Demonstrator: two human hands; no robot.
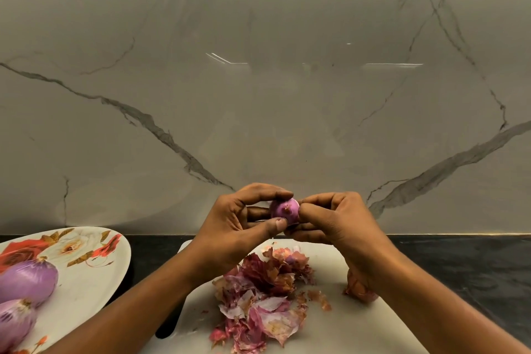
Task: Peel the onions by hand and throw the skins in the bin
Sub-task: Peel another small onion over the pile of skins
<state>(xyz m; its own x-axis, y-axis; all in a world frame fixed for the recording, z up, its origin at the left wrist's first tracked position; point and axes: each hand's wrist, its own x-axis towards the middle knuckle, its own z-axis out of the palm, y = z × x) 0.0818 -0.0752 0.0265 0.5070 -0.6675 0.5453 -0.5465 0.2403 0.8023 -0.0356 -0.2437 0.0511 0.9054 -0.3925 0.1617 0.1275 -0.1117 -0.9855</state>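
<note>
1. Above the white plastic cutting board (359, 333), the left hand (238, 227) curls round a small round purple onion (284, 211).
2. The right hand (336, 221) pinches the onion's side.
3. A heap of papery red-purple skins (264, 296) lies on the board.
4. Left of the board, a flowered white plate (94, 273) holds two peeled purple onions (27, 282).

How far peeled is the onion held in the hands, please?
Mostly peeled: the onion shows smooth purple flesh, with dry skins heaped on the board below.
</note>
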